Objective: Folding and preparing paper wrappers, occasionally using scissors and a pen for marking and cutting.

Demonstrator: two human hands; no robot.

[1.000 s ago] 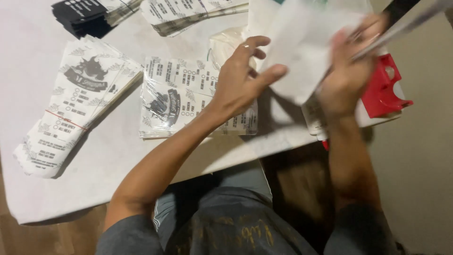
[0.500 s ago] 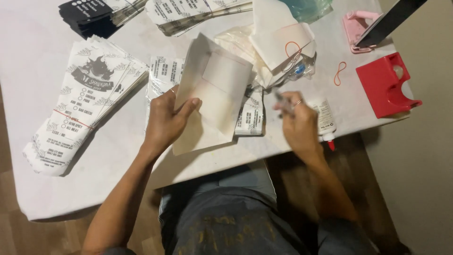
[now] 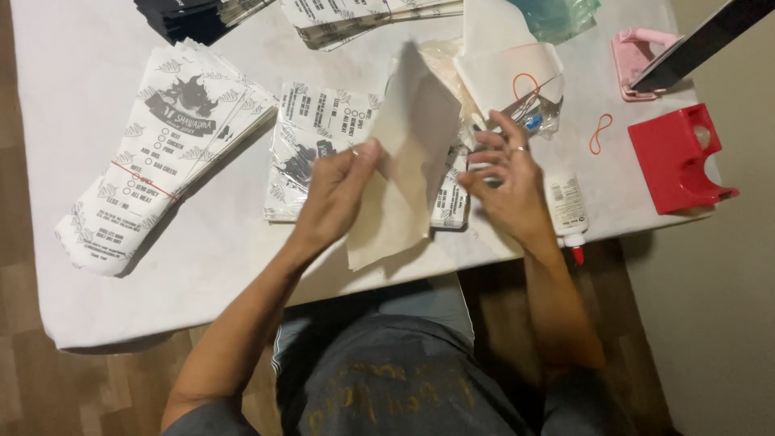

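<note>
My left hand [image 3: 339, 194] pinches the left edge of a plain off-white paper sheet [image 3: 408, 161], folded along its length and raised above the white table [image 3: 234, 250]. To the right of that sheet hovers my right hand [image 3: 504, 182], fingers spread and empty, a ring on one finger, its fingertips close to the paper's right edge. Under the sheet lies a flat stack of printed paper bags [image 3: 311, 153]. A white glue bottle with a red tip [image 3: 567, 214] lies just right of my right hand.
A banded bundle of printed bags [image 3: 161, 153] lies at the left. More bundles [image 3: 363, 16] sit at the far edge. A red plastic holder [image 3: 678, 157], loose rubber band [image 3: 600, 133], pink object [image 3: 638, 52] and clear packets [image 3: 517, 89] are at the right.
The sheet, flat under my left hand half a second ago, is now folded and lifted upright. My right hand rose from the table's front edge toward the paper.
</note>
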